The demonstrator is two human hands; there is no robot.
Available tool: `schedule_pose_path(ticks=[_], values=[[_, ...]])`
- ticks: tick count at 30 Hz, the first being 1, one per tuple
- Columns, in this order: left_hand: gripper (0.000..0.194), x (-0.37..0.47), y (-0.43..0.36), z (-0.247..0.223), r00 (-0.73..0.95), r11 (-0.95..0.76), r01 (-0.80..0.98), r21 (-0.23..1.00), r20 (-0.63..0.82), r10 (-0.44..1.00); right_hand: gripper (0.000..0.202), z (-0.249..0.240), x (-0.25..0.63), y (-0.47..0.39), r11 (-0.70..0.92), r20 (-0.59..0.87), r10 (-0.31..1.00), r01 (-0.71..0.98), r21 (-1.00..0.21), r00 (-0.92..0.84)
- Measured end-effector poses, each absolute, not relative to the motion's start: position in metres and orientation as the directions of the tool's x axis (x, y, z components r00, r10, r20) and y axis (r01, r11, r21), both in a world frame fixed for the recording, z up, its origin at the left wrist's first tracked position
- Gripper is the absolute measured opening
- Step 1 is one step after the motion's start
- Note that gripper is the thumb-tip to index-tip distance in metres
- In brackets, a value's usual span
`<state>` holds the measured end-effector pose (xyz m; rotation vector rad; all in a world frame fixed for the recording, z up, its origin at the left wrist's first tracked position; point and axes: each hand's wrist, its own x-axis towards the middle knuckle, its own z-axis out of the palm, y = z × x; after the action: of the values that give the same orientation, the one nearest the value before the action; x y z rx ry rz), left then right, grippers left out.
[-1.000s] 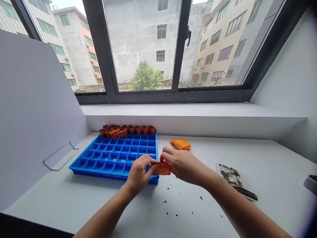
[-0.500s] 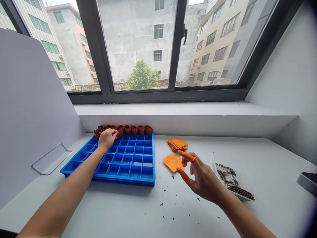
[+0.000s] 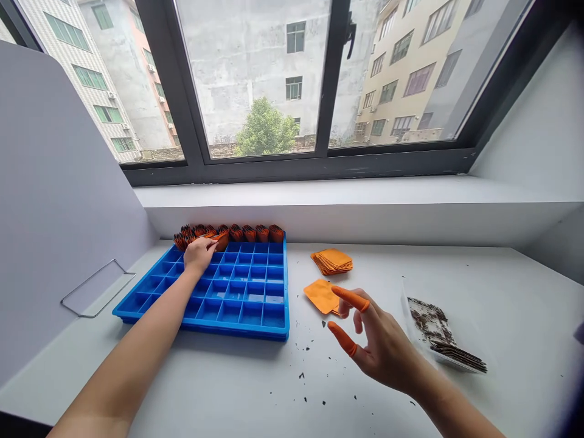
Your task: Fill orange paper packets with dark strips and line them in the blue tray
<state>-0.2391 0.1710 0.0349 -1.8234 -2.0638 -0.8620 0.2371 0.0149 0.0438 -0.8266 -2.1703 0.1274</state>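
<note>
Your tabletop [image 3: 237,389] lies beneath your left hand [image 3: 197,254] and your right hand [image 3: 385,347]. The blue compartment tray [image 3: 237,330] sits under your left hand and forearm; the clear container [image 3: 405,307] stands to the right of your right hand. That right hand is spread, thumb and forefinger apart, holding nothing. Your left hand's fingers are drawn together at an orange packet [image 3: 222,242] on the tray's far side; you can't tell here whether they grip it. Ahead of your right hand is the pouch stack [image 3: 335,260], and just left of its forefinger lies the loose pouch [image 3: 319,296]. Dark flakes [image 3: 302,376] dot the surface left of your right hand. You seem to be settling the packet among its neighbours; the next move likely calls for a clean release there and a light pinch on the loose pouch.
</note>
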Motion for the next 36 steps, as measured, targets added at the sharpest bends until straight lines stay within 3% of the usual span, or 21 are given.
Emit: schedule_pose_path(ticks=[6,13,18,32,36], values=[[0.03,-0.233,0.169,0.037,-0.178,0.092,0.98,0.179,0.559,0.81,0.047,0.037,0.234,0.014,0.797,0.625,0.585,0.507,-0.328,-0.517],[0.026,-0.231,0.165,0.036,-0.228,0.156,0.972,0.173,0.565,0.793,0.043,0.029,0.231,0.016,0.793,0.591,0.596,0.514,-0.327,-0.544],[0.044,-0.231,0.164,0.036,-0.267,0.18,0.962,0.204,0.575,0.773,0.045,0.028,0.234,0.021,0.767,0.575,0.629,0.539,-0.349,-0.524],[0.019,-0.24,0.163,0.033,-0.153,0.015,0.969,0.247,0.549,0.821,0.042,0.026,0.238,0.025,0.734,0.53,0.671,0.565,-0.377,-0.518],[0.018,-0.243,0.163,0.033,-0.152,0.003,0.965,0.263,0.548,0.822,0.02,0.026,0.245,0.032,0.699,0.518,0.697,0.632,-0.336,-0.496]])
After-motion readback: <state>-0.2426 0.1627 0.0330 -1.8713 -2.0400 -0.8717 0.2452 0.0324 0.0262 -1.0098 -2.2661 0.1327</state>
